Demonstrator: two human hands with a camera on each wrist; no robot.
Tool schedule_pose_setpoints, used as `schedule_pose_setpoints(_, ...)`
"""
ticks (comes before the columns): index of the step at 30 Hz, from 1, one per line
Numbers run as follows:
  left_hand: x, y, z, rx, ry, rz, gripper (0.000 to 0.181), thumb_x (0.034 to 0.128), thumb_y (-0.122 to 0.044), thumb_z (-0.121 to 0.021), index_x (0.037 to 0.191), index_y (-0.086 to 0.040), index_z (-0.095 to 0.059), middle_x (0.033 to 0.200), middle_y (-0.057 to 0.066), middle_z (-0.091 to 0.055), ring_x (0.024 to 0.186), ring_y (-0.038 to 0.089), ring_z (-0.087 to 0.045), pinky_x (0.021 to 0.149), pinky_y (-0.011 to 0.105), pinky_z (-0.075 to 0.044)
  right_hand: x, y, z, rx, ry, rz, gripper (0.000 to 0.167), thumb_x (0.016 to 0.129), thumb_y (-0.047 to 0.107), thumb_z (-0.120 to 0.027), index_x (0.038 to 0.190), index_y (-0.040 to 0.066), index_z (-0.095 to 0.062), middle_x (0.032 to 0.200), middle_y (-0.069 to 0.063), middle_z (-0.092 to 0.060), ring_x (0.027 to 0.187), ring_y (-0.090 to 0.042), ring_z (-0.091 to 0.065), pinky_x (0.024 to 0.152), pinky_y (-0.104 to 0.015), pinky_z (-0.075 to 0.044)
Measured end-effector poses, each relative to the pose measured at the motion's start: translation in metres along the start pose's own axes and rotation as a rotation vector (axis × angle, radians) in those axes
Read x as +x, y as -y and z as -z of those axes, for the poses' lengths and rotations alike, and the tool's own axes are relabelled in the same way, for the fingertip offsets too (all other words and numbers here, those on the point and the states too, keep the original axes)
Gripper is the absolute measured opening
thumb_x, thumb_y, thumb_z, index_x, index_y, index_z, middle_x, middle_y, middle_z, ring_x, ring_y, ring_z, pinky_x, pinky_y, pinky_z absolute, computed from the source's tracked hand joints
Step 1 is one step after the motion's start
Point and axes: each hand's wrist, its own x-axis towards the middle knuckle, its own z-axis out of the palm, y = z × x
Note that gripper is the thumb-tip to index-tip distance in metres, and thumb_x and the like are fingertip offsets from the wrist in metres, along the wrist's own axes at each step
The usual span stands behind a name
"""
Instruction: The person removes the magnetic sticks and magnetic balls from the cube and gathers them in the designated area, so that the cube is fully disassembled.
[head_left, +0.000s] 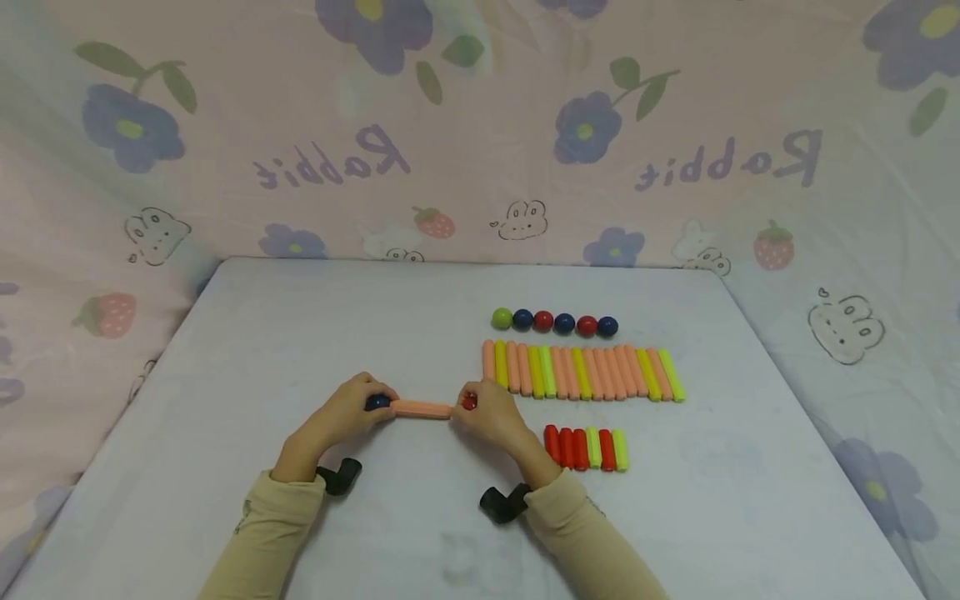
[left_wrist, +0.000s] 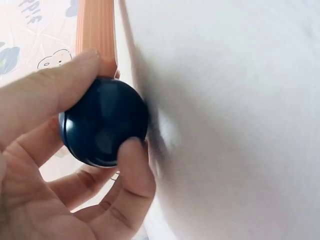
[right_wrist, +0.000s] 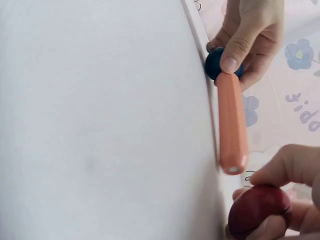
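Note:
My left hand (head_left: pixel 352 410) grips a dark blue ball (left_wrist: pixel 105 122), with the thumb lying over the place where the ball meets an orange ridged rod (head_left: pixel 422 409). The rod extends to the right from that ball, just over the white table. In the right wrist view its other end shows a small pale spot and stands slightly apart from a red ball (right_wrist: pixel 260 211). That red ball is pinched between the thumb and fingers of my right hand (head_left: pixel 491 414). In the head view the right fingers hide most of the red ball.
Beyond the right hand lies a row of green, blue and red balls (head_left: pixel 543 321). Below it runs a long row of orange, yellow and green rods (head_left: pixel 585 372). Several short red and green rods (head_left: pixel 581 450) lie beside the right forearm. A patterned cloth (head_left: pixel 480 125) hangs behind the table.

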Motion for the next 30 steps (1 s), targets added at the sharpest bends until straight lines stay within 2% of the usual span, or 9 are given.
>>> schedule_pose_setpoints(7,0.000,0.000,0.002,-0.011,0.012,0.031,0.022,0.0919,-0.015,-0.064,0.110,-0.003,-0.068,0.110,0.021,-0.058,0.100,0.032,-0.058,0.089,0.051,-0.050,0.009,0.002,0.014,0.132,0.073,-0.020,0.010,0.084,0.013,-0.066,0.091,0.006,-0.066,0.087,-0.009,-0.061,0.074,-0.015,-0.052,0.057,-0.017,-0.043)
schedule_pose_setpoints(14,0.001,0.001,-0.001,-0.010,0.020,0.026,0.023,0.0913,-0.016,-0.065,0.110,-0.003,-0.068,0.110,0.022,-0.058,0.099,0.033,-0.058,0.089,0.051,-0.051,0.021,-0.004,0.028,0.310,0.151,-0.089,0.025,0.088,0.015,-0.069,0.110,0.008,-0.063,0.096,-0.013,-0.056,0.059,-0.014,-0.048,0.050,-0.018,-0.043)
schedule_pose_setpoints(17,0.000,0.001,-0.001,-0.014,0.019,0.027,0.023,0.0904,-0.016,-0.066,0.109,-0.003,-0.069,0.109,0.022,-0.058,0.097,0.032,-0.057,0.087,0.050,-0.051,0.027,-0.005,0.035,0.374,0.191,-0.076,0.034,0.087,0.009,-0.068,0.120,0.006,-0.061,0.100,-0.013,-0.055,0.057,-0.014,-0.048,0.052,-0.018,-0.044)
schedule_pose_setpoints(21,0.000,0.000,-0.001,-0.015,0.013,0.026,0.022,0.0905,-0.016,-0.066,0.109,-0.003,-0.069,0.109,0.022,-0.058,0.097,0.031,-0.057,0.087,0.050,-0.051,0.035,-0.006,0.044,0.395,0.214,-0.033,0.042,0.085,0.000,-0.061,0.127,0.002,-0.057,0.090,-0.013,-0.060,0.056,-0.011,-0.050,0.053,-0.017,-0.046)
schedule_pose_setpoints(24,0.000,0.000,-0.002,-0.014,0.010,0.027,0.022,0.0909,-0.016,-0.066,0.109,-0.003,-0.069,0.109,0.022,-0.058,0.098,0.031,-0.058,0.088,0.050,-0.051,0.041,-0.006,0.049,0.401,0.211,-0.038,0.046,0.083,-0.002,-0.057,0.129,0.003,-0.056,0.081,-0.012,-0.063,0.054,-0.010,-0.052,0.050,-0.017,-0.047)
schedule_pose_setpoints(27,0.001,0.001,-0.002,-0.017,0.010,0.029,0.023,0.0909,-0.016,-0.066,0.109,-0.003,-0.069,0.109,0.021,-0.058,0.098,0.031,-0.057,0.088,0.049,-0.051,0.045,-0.005,0.055,0.409,0.213,-0.054,0.047,0.086,-0.002,-0.055,0.132,0.005,-0.054,0.088,-0.014,-0.062,0.052,-0.012,-0.053,0.050,-0.019,-0.049)
schedule_pose_setpoints(30,0.001,0.001,-0.003,-0.023,0.010,0.025,0.023,0.0905,-0.015,-0.066,0.109,-0.003,-0.069,0.108,0.022,-0.058,0.097,0.031,-0.058,0.087,0.050,-0.051,0.051,-0.007,0.059,0.385,0.209,-0.037,0.045,0.090,0.000,-0.055,0.135,0.006,-0.052,0.108,-0.016,-0.059,0.058,-0.014,-0.056,0.056,-0.020,-0.050)
